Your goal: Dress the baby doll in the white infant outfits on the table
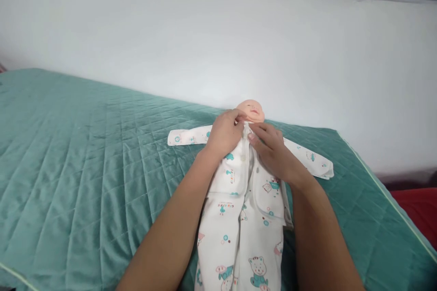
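A baby doll (251,110) lies on its back on a green quilted bed cover (85,154), head toward the wall. It wears a white printed baby suit (239,227) with sleeves spread to both sides. My left hand (223,134) rests on the doll's chest at the collar, fingers closed on the left edge of the suit's front opening. My right hand (271,152) lies across the chest from the other side, fingers pinching the right edge of the opening just below the doll's chin.
A white wall (218,41) runs right behind the bed. The bed's right edge (385,191) drops off to a red surface (418,211) at the lower right. Wide green cover stretches to the left.
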`<state>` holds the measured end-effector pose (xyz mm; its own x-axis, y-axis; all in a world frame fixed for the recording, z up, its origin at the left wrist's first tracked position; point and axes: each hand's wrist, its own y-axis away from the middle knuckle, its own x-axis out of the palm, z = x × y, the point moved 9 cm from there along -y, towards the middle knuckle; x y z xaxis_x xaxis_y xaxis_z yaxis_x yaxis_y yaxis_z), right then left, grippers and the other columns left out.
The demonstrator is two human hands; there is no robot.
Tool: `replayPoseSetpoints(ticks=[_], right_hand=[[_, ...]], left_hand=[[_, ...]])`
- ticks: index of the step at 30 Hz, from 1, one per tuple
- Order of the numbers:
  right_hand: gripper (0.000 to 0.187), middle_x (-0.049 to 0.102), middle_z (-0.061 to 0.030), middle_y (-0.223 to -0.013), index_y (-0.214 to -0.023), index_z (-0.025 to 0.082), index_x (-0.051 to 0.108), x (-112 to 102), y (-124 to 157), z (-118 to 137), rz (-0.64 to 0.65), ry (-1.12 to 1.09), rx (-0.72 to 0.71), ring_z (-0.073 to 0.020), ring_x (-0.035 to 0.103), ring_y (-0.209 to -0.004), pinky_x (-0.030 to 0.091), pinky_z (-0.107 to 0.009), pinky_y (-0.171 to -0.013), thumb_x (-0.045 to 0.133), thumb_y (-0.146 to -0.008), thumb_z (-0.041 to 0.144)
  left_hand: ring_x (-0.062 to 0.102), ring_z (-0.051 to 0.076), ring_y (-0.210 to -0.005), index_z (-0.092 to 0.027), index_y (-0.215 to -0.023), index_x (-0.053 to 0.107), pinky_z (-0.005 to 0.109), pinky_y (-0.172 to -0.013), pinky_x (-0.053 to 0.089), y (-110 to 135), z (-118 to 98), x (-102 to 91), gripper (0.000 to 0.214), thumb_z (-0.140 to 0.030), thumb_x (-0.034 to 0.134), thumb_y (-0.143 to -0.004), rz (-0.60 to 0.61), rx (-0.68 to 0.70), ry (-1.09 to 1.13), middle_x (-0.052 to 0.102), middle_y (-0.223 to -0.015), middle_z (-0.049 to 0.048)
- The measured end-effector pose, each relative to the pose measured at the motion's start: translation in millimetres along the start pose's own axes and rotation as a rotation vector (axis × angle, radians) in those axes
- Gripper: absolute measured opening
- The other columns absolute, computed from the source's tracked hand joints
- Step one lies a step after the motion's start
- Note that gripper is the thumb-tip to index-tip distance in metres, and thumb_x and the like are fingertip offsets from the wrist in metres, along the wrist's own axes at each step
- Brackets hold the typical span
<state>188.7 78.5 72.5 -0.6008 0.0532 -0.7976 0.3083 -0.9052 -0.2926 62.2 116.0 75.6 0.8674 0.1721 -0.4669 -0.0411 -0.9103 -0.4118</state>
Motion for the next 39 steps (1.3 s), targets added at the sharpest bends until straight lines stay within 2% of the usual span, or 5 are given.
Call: replayPoseSetpoints(ticks=[8, 17, 24, 29, 39], right_hand=[[0.032, 0.069, -0.0039, -0.125, -0.11, 0.027, 0.073, -13.6, 7.6, -39.5, -0.175, -0.477, 0.284, -0.0252, 0.059, -0.119, 0.04, -0.045, -0.106, 0.059, -0.087, 0.044], [0.026, 0.07, -0.0083, -0.106, -0.101, 0.02, 0.069, -24.3, 52.8, -16.9, -0.472, -0.449, 0.3, -0.0215, 0.063, -0.094, 0.049, -0.037, -0.086, 0.06, -0.083, 0.037], [0.039, 0.064, -0.007, -0.097, -0.095, 0.02, 0.061, -10.5, 45.2, -11.3, -0.407, -0.233, 0.289, -0.0199, 0.056, -0.084, 0.047, -0.036, -0.079, 0.071, -0.075, 0.052], [0.026, 0.064, -0.0024, -0.085, -0.091, 0.021, 0.059, -8.7, 46.2, -15.2, -0.356, -0.235, 0.351, -0.0176, 0.055, -0.074, 0.045, -0.034, -0.072, 0.065, -0.08, 0.044], [0.025, 0.059, 0.0038, -0.066, -0.085, 0.021, 0.068, -4.7, 52.1, -28.2, -0.266, -0.647, 0.448, -0.01, 0.043, -0.049, 0.034, -0.024, -0.044, 0.068, -0.076, 0.044]], left_hand=[[0.065, 0.017, -0.086, -0.019, -0.095, 0.07, 0.03, -0.084, 0.049, 27.2, -0.1, -9.9, 0.017, -0.015, 0.057, -0.086, -0.024, -0.06, 0.141, 0.074, -0.094, 0.0029], [0.062, 0.016, -0.091, -0.02, -0.095, 0.073, 0.027, -0.085, 0.046, 52.3, -11.4, -9.7, 0.016, -0.026, 0.058, -0.091, 0.012, 0.061, 0.144, 0.068, -0.098, 0.0025], [0.059, 0.013, -0.082, -0.021, -0.09, 0.072, 0.026, -0.077, 0.044, 48.3, -8.1, -5.0, 0.011, -0.019, 0.063, -0.085, 0.059, 0.033, 0.105, 0.065, -0.093, -0.0001], [0.058, 0.013, -0.074, -0.021, -0.084, 0.068, 0.026, -0.071, 0.043, 47.0, -6.5, -2.2, 0.006, -0.023, 0.063, -0.084, 0.076, 0.002, 0.126, 0.068, -0.085, -0.0016], [0.061, 0.014, -0.074, -0.018, -0.082, 0.068, 0.026, -0.07, 0.044, 50.5, -25.3, 5.7, 0.009, -0.024, 0.062, -0.085, 0.141, -0.045, 0.294, 0.07, -0.079, 0.0001]])
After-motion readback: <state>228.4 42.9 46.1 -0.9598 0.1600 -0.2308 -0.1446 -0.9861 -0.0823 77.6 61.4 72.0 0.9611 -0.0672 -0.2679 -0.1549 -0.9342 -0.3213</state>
